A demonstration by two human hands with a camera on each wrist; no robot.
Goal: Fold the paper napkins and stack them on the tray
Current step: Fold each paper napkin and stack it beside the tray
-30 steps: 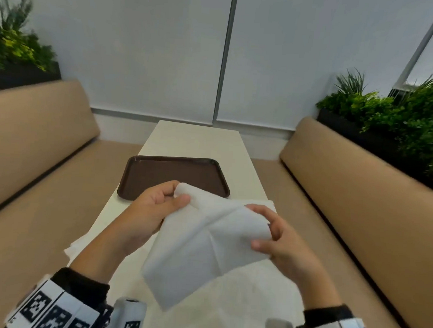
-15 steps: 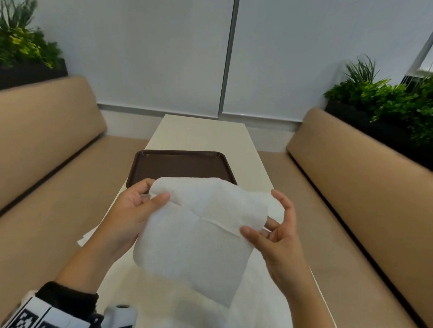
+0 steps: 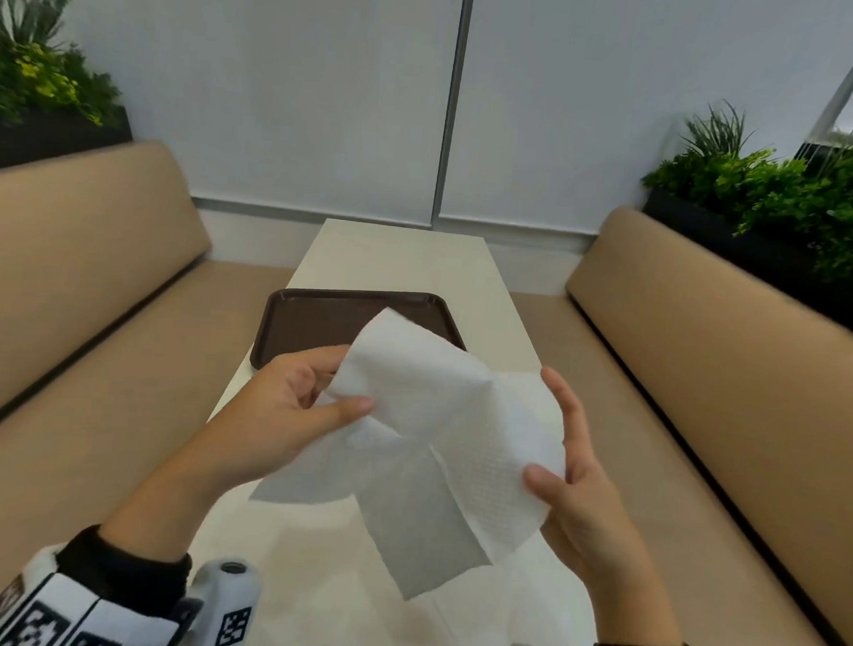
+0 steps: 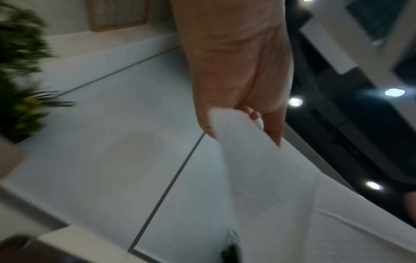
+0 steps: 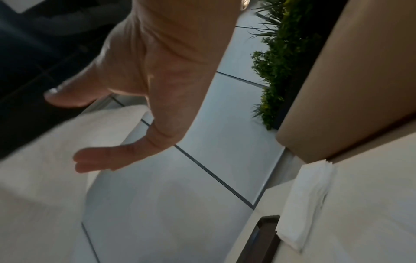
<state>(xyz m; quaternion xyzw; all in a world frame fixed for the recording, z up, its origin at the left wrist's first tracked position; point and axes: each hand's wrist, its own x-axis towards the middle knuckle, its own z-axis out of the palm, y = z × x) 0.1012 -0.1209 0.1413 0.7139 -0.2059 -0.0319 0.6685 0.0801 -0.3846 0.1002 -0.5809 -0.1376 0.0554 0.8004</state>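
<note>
While the left hand pinches the napkin above the tray, the right hand — fingers straight — steadies its edge.

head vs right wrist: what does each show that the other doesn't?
Only the head view: the left hand pinching the white paper napkin, and all of the dark brown plastic tray, which looks empty.
Only the right wrist view: a stack of white napkins on the cream table.
Both: the right hand, fingers straight, against the held napkin.
</note>
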